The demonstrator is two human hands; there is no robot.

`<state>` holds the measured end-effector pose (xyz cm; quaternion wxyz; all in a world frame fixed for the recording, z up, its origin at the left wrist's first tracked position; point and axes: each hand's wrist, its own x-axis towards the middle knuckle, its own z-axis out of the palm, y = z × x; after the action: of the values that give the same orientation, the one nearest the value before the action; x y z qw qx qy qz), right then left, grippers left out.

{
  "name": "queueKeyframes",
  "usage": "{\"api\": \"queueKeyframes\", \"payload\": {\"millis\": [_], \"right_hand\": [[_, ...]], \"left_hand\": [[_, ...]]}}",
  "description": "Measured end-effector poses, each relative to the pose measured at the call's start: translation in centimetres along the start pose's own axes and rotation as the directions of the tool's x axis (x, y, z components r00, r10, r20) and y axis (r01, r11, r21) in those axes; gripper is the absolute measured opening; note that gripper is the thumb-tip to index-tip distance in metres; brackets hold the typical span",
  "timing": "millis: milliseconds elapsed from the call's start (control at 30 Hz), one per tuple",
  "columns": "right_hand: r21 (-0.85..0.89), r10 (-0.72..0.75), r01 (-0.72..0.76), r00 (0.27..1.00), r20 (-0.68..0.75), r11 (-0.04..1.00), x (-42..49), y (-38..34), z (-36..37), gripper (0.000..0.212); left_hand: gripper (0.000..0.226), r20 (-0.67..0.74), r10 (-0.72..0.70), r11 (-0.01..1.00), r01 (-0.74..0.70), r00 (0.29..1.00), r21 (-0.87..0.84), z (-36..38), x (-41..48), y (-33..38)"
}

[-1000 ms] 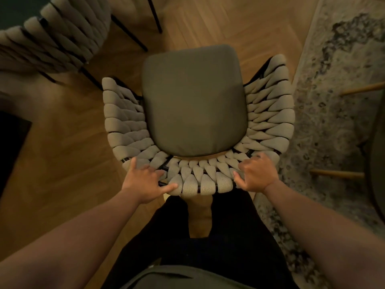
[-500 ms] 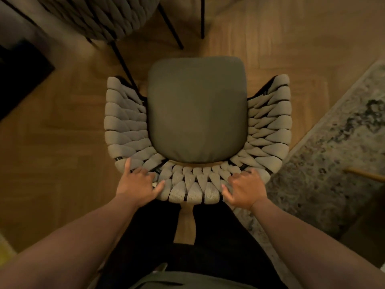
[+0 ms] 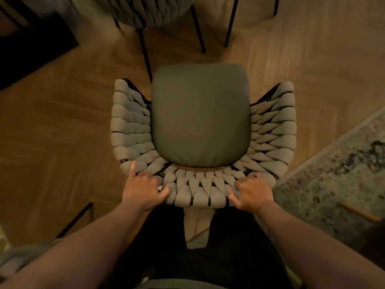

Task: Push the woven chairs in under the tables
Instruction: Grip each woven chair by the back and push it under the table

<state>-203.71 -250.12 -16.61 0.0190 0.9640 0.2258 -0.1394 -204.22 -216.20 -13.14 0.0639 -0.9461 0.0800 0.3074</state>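
Since a second ago the woven chair [image 3: 131,130] has swung clear of the rug [image 3: 337,174], which now lies off the chair's right rear corner. The other chair [image 3: 150,11] now stands just beyond its front edge. I see my left hand [image 3: 141,190] and right hand [image 3: 253,193] both gripping its back rim, fingers curled over the weave.

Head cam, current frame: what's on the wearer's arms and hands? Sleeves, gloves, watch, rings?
Nothing worn that shows. The left forearm and right forearm are bare to the frame edge, with no sleeve in view. The left hand and right hand are ungloved. No watch, band or ring is visible, though the light is dim.
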Motion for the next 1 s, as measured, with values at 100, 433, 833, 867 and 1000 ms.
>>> {"api": "queueKeyframes", "payload": {"millis": [100, 433, 833, 867, 1000], "right_hand": [[0.007, -0.07, 0.07, 0.998, -0.002, 0.998, 0.1, 1.2, 0.1, 0.051], [-0.073, -0.368, 0.369, 0.929, 0.029, 0.926, 1.5, 7.3, 0.3, 0.052], [-0.19, -0.599, 0.605, 0.795, 0.097, 0.773, 7.5, 8.2, -1.8, 0.054], [-0.192, -0.611, 0.619, 0.784, 0.106, 0.761, 8.0, 8.0, -2.0, 0.054], [-0.203, -0.651, 0.661, 0.749, 0.123, 0.723, 9.9, 7.5, -2.6, 0.054]], "left_hand": [[0.079, 0.033, -0.076, 0.996, 0.078, 0.997, -0.041, 0.8, -1.1, 1.7], [0.067, -0.067, -0.333, 0.924, 0.311, 0.94, -0.223, 4.9, -5.0, 10.0], [0.062, -0.048, -0.571, 0.764, 0.509, 0.82, -0.395, 6.9, -7.0, 14.3], [0.061, -0.033, -0.578, 0.757, 0.52, 0.815, -0.396, 6.9, -7.0, 14.5], [0.063, 0.025, -0.614, 0.714, 0.569, 0.789, -0.408, 6.7, -7.0, 14.6]]}}
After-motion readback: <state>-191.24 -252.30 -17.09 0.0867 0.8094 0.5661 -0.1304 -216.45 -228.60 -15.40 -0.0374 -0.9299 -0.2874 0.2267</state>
